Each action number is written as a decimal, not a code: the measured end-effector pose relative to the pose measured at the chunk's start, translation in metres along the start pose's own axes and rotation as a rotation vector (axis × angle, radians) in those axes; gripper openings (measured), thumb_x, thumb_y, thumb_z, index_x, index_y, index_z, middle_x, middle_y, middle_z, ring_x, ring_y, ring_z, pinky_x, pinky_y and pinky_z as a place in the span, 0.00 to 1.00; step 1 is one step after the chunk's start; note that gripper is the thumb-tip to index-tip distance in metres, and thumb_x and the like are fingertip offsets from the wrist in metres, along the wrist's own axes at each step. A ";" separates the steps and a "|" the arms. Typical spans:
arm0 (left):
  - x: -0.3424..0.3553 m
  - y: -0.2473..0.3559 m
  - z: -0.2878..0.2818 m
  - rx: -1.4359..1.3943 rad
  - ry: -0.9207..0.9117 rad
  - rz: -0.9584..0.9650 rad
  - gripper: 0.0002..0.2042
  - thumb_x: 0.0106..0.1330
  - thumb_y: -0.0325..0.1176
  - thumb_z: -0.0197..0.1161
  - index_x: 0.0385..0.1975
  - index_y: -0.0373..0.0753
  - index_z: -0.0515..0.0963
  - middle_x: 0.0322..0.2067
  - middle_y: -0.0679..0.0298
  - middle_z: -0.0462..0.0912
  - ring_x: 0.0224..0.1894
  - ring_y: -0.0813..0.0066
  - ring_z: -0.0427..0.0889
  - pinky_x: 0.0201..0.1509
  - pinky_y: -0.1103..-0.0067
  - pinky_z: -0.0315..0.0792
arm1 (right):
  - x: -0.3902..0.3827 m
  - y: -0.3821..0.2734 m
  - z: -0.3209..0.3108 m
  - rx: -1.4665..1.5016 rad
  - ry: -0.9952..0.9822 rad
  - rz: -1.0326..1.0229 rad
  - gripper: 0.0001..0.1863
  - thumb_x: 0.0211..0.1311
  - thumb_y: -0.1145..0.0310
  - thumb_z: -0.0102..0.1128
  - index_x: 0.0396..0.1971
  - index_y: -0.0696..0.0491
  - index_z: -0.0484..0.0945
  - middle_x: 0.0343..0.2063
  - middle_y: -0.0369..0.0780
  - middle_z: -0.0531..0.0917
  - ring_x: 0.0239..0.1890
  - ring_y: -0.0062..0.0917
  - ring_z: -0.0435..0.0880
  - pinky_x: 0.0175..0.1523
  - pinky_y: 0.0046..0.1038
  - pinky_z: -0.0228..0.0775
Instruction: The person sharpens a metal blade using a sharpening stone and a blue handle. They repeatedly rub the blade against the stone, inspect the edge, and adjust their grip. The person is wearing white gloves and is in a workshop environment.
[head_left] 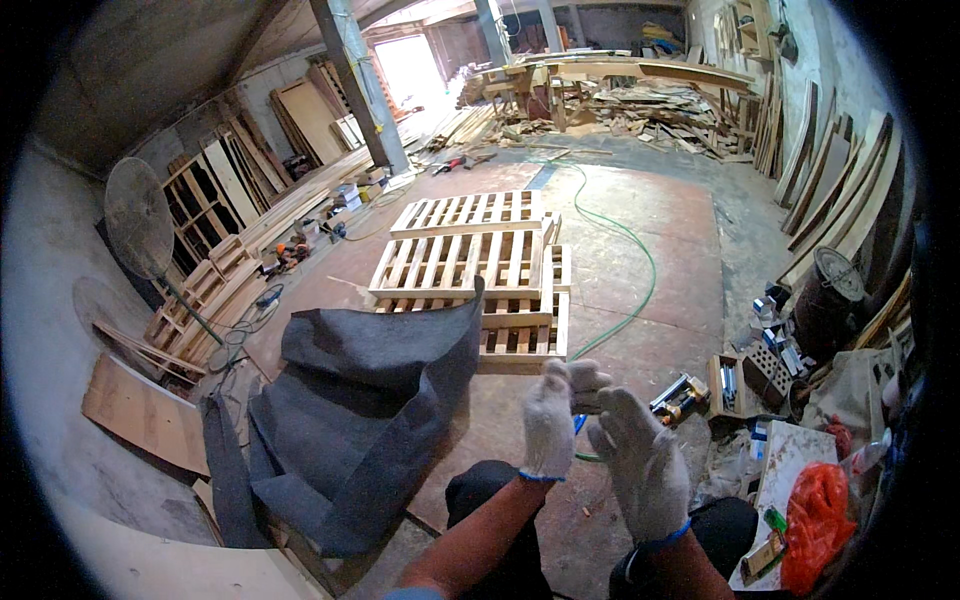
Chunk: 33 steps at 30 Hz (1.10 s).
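Observation:
Both my hands wear white knitted work gloves with blue cuffs. My left hand [549, 425] is raised upright in front of me with its fingers closed toward the right glove. My right hand [640, 460] is next to it, fingers spread, touching the left hand's fingertips. Neither hand holds a tool. A small blue bit shows between the two gloves. Below them are my dark-trousered knees. A large sheet of dark grey felt-like fabric [360, 420] lies crumpled to my left, draped over wooden frames.
Stacked wooden pallets [470, 265] lie on the floor ahead, with a green hose [640, 260] curving past them. A yellow-and-black nail gun [680, 397] rests at right near boxes, an orange bag [815, 520] and clutter. A standing fan [140, 220] and leaning boards are at left.

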<state>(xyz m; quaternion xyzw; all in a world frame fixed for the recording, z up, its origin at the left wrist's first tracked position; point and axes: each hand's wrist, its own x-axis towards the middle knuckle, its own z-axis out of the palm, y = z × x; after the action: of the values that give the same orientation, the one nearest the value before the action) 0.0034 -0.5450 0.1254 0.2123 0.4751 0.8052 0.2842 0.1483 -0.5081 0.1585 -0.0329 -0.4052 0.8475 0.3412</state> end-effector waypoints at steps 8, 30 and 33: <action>-0.030 -0.042 0.029 0.182 -0.145 -0.103 0.14 0.77 0.39 0.54 0.52 0.35 0.76 0.41 0.72 0.80 0.42 0.86 0.75 0.43 0.83 0.73 | 0.007 -0.004 -0.022 0.101 0.189 -0.010 0.22 0.78 0.69 0.35 0.63 0.64 0.67 0.59 0.49 0.77 0.59 0.36 0.78 0.64 0.34 0.70; -0.031 -0.016 0.037 0.220 -0.478 -0.024 0.19 0.74 0.36 0.59 0.60 0.34 0.70 0.50 0.62 0.82 0.51 0.77 0.79 0.58 0.79 0.72 | -0.005 0.022 -0.073 -0.510 0.211 0.039 0.14 0.75 0.62 0.48 0.50 0.54 0.74 0.43 0.38 0.80 0.47 0.25 0.80 0.52 0.27 0.73; -0.034 -0.019 0.043 0.238 -0.483 -0.125 0.16 0.74 0.34 0.58 0.57 0.34 0.74 0.49 0.63 0.82 0.50 0.78 0.79 0.58 0.80 0.72 | -0.005 0.027 -0.085 -0.352 0.266 0.068 0.12 0.68 0.67 0.54 0.46 0.57 0.76 0.41 0.45 0.82 0.45 0.35 0.83 0.49 0.33 0.74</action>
<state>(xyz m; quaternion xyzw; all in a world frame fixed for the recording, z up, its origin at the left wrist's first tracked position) 0.0604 -0.5325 0.1258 0.4004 0.4970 0.6507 0.4113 0.1652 -0.4665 0.0817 -0.2170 -0.4969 0.7630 0.3518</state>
